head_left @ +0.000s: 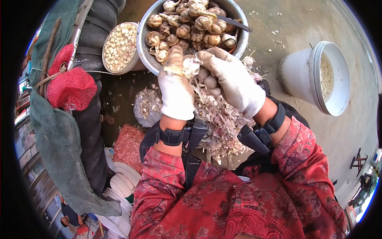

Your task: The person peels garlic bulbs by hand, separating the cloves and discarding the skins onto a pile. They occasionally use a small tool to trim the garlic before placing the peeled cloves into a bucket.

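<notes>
Between my two hands is a partly peeled garlic bulb (pixel 191 67), its pale cloves and loose papery skin showing. My left hand (pixel 176 89), in a white glove with soiled fingers, grips the bulb from the left. My right hand (pixel 236 77), gloved the same way, presses its thumb near the bulb's right side. Its other fingers, with grey tips, are curled underneath, partly hidden. Just beyond the hands stands a metal basin (pixel 142 44) of unpeeled garlic bulbs (pixel 197 34). A dark knife (pixel 234 23) lies across the bulbs at the basin's right. Below the hands is a heap of garlic skins (pixel 225 127).
A white bucket of peeled cloves (pixel 120 46) stands left of the basin. Another white bucket (pixel 296 73) tilts at the right, with cloves inside. A clear plastic bag (pixel 147 106) and a red mesh sack (pixel 128 145) lie at the left, beside large black tyres (pixel 89 131).
</notes>
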Motion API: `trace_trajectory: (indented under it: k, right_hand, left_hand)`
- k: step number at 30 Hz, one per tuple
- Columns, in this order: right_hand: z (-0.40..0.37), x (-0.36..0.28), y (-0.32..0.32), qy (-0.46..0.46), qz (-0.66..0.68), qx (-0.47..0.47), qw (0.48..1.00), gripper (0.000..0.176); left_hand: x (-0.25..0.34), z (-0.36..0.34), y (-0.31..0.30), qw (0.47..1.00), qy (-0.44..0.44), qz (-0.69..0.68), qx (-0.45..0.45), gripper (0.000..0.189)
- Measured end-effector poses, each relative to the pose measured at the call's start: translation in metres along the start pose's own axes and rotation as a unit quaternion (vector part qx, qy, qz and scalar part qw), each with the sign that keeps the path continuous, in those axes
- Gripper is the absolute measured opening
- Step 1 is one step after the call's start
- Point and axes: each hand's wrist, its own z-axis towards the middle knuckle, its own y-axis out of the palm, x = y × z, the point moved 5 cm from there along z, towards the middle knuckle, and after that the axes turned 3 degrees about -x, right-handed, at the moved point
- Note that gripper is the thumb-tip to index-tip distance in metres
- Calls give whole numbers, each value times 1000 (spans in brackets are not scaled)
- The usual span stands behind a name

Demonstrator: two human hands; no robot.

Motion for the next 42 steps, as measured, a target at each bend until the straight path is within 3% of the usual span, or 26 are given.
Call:
trace_trajectory:
  k: [4,8,10,13,20,22,24,27,29,36,39,42]
  right_hand:
    - [-4,-3,1,34,-29,-11,999,29]
    - [-5,-1,-2,20,-49,16,998,34]
    - [-3,-1,-1,-55,-177,47,982,41]
    - [2,5,0,-93,-169,53,980,46]
    - [-2,3,-1,-95,-268,49,957,44]
    - [-2,7,-2,-52,-239,42,969,46]
    - [-2,11,-2,-8,-209,34,977,48]
    - [-2,16,2,22,-105,10,994,54]
    - [2,15,-1,-25,-170,30,985,56]
    - [6,25,-6,-33,-241,40,969,58]
    - [11,37,-9,-110,-171,33,979,52]
    - [6,25,-7,-160,-247,35,955,42]
  left_hand:
    - [2,-1,3,999,-27,-24,-6,26]
    - [3,-2,6,999,-29,-34,10,24]
    - [-3,0,2,999,-26,-36,14,24]
    - [-20,11,-6,997,-20,-72,10,20]
    - [-31,11,-14,994,-34,-100,1,18]
    - [-30,9,-11,995,-42,-86,3,18]
    - [-20,4,-7,997,19,-73,32,17]
    - [-18,6,-7,991,-26,-126,25,17]
    - [-18,8,-7,995,-20,-100,20,17]
    - [-30,13,-14,994,-36,-105,5,17]
    - [-23,6,-9,996,-26,-90,13,17]
    - [-21,7,-11,995,-29,-96,25,16]
